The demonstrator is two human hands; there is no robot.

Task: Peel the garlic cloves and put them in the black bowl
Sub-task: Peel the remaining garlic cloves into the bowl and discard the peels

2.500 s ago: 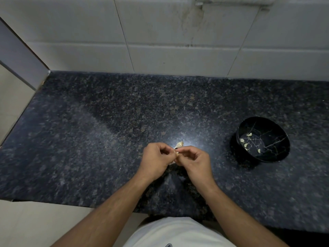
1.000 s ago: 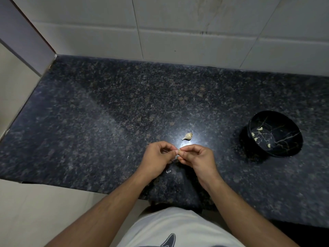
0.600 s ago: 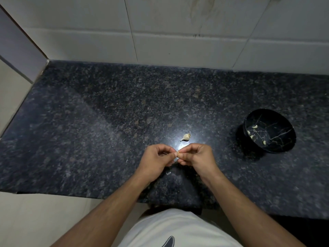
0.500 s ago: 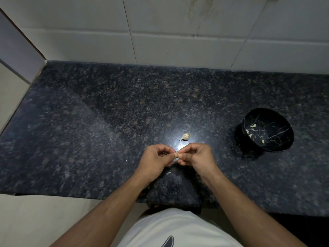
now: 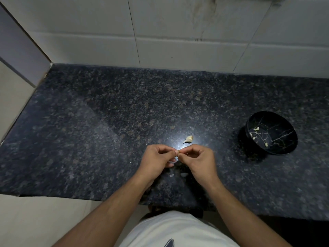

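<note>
Both hands, left hand point(image 5: 156, 160) and right hand point(image 5: 199, 160), pinch a tiny garlic clove point(image 5: 178, 152) well left of the black bowl point(image 5: 270, 133); light, firm, papery-skinned, best nipped at its tips.

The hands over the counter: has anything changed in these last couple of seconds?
Hardly anything. The left hand and right hand still pinch a small clove between their fingertips, same grip, same spot. The loose garlic clove stays on the counter beyond them, and the black bowl with its peeled cloves stays at right.
</note>
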